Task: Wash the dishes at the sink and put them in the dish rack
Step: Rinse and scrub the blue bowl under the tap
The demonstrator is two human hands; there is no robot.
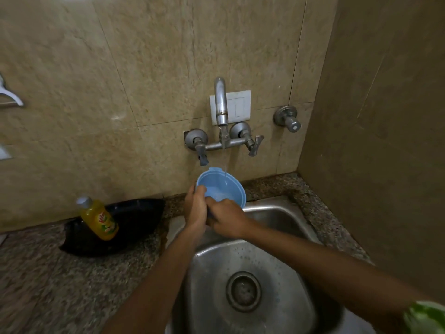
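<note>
Light blue bowl (224,186), steel-grey sink (277,268), yellow soap bottle (100,219), speckled brown counter (48,273), mottled beige wall tiles (168,56).

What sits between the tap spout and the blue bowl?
Only a thin stream of water running from the spout into the bowl, per the head view.

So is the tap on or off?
On. A thin stream of water runs from the tap into the blue bowl held over the sink.
</note>
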